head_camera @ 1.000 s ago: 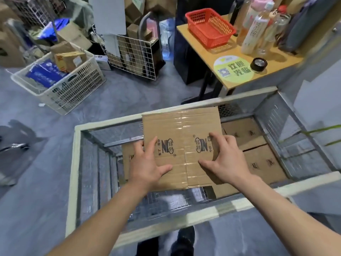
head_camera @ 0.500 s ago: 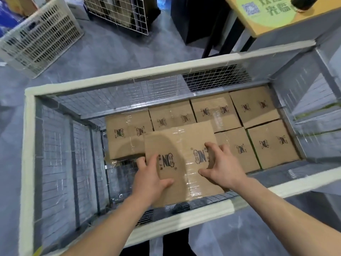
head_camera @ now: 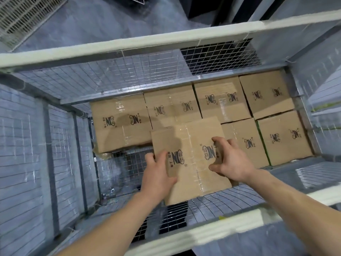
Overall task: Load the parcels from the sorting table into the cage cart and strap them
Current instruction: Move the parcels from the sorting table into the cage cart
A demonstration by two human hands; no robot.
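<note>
I hold a taped brown cardboard parcel [head_camera: 191, 143] low inside the wire cage cart [head_camera: 129, 47]. My left hand [head_camera: 156, 174] grips its near left edge, thumb on top. My right hand [head_camera: 230, 159] grips its right side, fingers curled over the top face. The parcel hangs over the bare mesh floor [head_camera: 125, 163] at the cart's near left. Several identical parcels lie on the cart floor: a back row [head_camera: 120, 122] and two more at the near right [head_camera: 284, 137]. The held parcel partly covers one of them.
The cart's white padded top rails frame the view, with the near rail [head_camera: 212, 231] under my forearms. Mesh walls close in the left and right sides. A white plastic basket [head_camera: 24, 17] stands on the grey floor beyond the far left corner.
My head has tipped down and moved closer over the cart. Both hands have carried the parcel lower into the cart, toward the open floor space left of the near-row parcels.
</note>
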